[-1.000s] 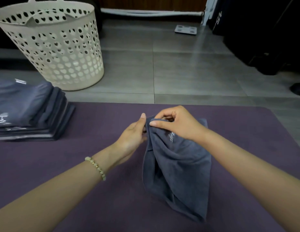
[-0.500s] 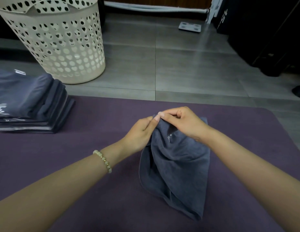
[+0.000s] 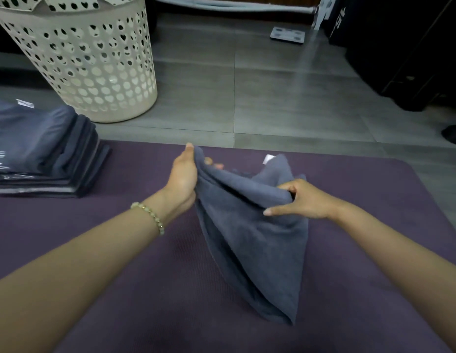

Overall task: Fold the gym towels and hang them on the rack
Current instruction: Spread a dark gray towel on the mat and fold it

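Note:
A grey-blue gym towel (image 3: 255,240) hangs bunched over the purple mat (image 3: 119,289), its lower tip resting on the mat. My left hand (image 3: 183,179) grips the towel's upper edge at the left, thumb up. My right hand (image 3: 303,200) grips the same edge further right, fingers curled into the cloth. A small white label (image 3: 269,159) shows on a far corner of the towel. No rack is in view.
A stack of folded grey towels (image 3: 43,154) lies at the mat's left edge. A cream perforated laundry basket (image 3: 89,64) stands behind it on the grey tiled floor. A bathroom scale (image 3: 288,35) lies far back; dark equipment (image 3: 413,52) fills the right.
My hands, which were pinching the towel close together, have moved apart along its top edge, the left one leftward and the right one rightward, spreading the cloth wider.

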Tool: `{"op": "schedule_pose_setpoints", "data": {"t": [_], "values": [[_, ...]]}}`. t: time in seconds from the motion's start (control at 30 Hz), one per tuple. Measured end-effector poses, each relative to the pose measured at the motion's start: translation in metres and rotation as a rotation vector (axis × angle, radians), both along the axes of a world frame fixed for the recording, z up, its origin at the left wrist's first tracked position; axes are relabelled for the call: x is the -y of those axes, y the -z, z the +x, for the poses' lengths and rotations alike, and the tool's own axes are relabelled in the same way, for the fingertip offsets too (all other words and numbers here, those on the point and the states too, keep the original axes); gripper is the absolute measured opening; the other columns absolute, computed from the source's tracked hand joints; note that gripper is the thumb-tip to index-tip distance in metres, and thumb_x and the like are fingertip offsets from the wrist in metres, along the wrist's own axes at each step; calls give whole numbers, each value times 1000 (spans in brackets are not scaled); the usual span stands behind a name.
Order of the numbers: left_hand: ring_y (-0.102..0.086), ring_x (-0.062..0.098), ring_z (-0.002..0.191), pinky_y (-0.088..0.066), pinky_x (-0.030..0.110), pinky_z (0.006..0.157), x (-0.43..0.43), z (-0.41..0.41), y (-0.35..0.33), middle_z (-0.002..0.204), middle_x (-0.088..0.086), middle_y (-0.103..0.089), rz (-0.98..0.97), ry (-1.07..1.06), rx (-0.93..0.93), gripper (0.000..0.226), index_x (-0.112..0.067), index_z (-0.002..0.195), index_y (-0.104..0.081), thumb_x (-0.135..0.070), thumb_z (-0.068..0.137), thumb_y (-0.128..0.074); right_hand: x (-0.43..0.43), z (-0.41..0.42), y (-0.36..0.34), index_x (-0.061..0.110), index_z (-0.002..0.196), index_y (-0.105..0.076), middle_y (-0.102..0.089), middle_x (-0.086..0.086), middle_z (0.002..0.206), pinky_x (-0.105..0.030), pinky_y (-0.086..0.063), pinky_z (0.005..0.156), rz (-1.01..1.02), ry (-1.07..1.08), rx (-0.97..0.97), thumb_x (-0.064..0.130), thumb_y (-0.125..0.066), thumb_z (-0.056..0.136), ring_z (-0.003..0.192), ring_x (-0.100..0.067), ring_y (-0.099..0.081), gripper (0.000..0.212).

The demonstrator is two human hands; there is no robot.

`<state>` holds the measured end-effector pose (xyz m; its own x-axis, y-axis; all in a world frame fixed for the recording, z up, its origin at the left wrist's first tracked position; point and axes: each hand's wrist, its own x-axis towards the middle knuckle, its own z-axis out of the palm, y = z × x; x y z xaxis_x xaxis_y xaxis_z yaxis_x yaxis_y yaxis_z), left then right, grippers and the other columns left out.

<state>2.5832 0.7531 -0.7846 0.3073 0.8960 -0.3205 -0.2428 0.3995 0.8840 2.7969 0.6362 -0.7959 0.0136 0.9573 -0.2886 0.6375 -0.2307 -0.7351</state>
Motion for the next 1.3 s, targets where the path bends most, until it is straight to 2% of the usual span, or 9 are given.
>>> {"op": "schedule_pose_setpoints", "data": {"t": [0.07,0.2,0.4,0.7,0.77,0.87,1.03,1.2,1.3], "values": [[-40,7,34,-38,16,41,-14,-13,1,43,-4,-42,61,-14,-75,44,-15,67,-36,-36,104,-28,9,9,11,23,53,-34,-31,11,53,-26,-24,53,-88,-59,42,44,-84,65,52,-6,-30,56],[-39,11,40,-33,24,48,-29,-52,26,38,-6,-41,578,287,-785,56,-13,52,-34,-35,104,-28,24,23,27,19,55,-46,-43,11,53,-19,-32,53,-222,-58,16,35,-84,69,51,-3,-39,43],[-45,21,56,-39,29,63,-22,-92,89,55,4,-48,473,587,-1109,55,-11,57,-39,-48,98,-35,22,19,36,16,62,-50,-49,5,55,-15,-36,50,-374,-77,-169,16,-81,74,51,-4,-45,33],[-43,15,61,-40,31,69,-34,-42,116,63,-1,-46,478,505,-917,41,-12,66,-45,-39,96,-50,-39,-8,59,17,92,-73,-70,-3,89,-11,-45,72,-155,65,-154,14,-80,75,81,-5,-58,19],[-58,20,102,-39,29,95,-41,-24,124,105,5,-65,442,478,-883,33,-6,106,-64,-34,97,-50,-41,-12,75,16,101,-72,-69,0,98,-7,-47,76,-171,167,-236,13,-78,77,93,-5,-60,25],[-40,23,135,-25,21,107,-48,1,129,143,10,-46,362,431,-830,51,-1,140,-42,-29,99,-48,-34,-16,100,18,103,-69,-70,-6,107,-25,-55,87,-194,404,-454,16,-79,77,99,-14,-67,28],[-55,22,121,-40,33,106,-57,18,155,126,9,-61,189,390,-668,40,-4,128,-58,-27,97,-53,-16,-10,123,7,96,-69,-74,-9,93,-21,-56,71,-172,590,-542,22,-75,81,78,-11,-70,22],[-61,12,81,-48,8,63,-52,22,154,86,1,-66,224,263,-567,19,-9,94,-67,-27,93,-60,-17,-9,119,-1,92,-70,-72,-3,76,-19,-53,67,6,607,-588,16,-66,89,69,-9,-65,18],[-64,9,76,-48,8,62,-47,23,139,84,0,-69,224,246,-485,23,-6,95,-69,-28,93,-59,-24,-14,105,2,91,-71,-71,-2,77,-18,-52,68,27,520,-600,20,-66,89,71,-8,-64,19]]}}
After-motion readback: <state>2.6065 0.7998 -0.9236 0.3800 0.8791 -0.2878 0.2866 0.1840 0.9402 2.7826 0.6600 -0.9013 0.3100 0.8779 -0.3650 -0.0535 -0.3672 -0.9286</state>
